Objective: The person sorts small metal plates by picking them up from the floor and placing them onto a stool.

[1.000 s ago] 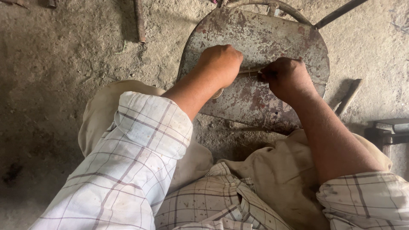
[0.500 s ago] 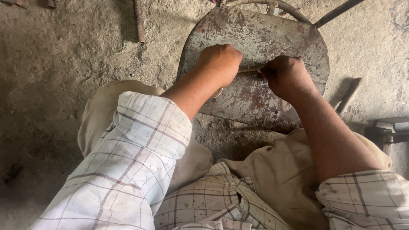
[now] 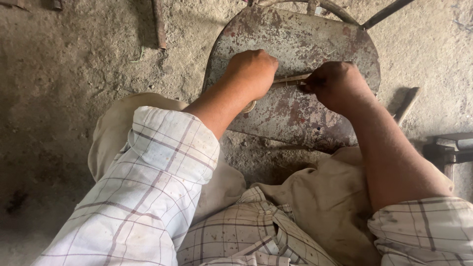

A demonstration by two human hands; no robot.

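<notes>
Head view, looking down at my own two hands over a rusty rounded metal plate (image 3: pixel 305 34) that rests on the rough concrete floor (image 3: pixel 74 74). My left hand (image 3: pixel 252 71) is a closed fist, fingers curled together and clamped on one end of a thin pale stick (image 3: pixel 290 79). My right hand (image 3: pixel 335 84) pinches the other end, fingers together and tight on it. The stick runs roughly level between the two hands, just above the plate's face; I cannot tell whether it touches the metal. Something small and rounded shows under the left fist at the wrist, too hidden to identify.

Both forearms come out of checked rolled sleeves (image 3: pixel 148 187), knees in beige trousers (image 3: pixel 315 207) below the plate. A curved metal rod (image 3: pixel 340 12) arcs along the plate's top edge. A rusty bar (image 3: pixel 158 24) lies on the floor upper left, well apart from the hands. A flat wooden piece (image 3: pixel 408 103) lies right of the plate, and a dark metal object (image 3: pixel 451 148) sits at the right edge.
</notes>
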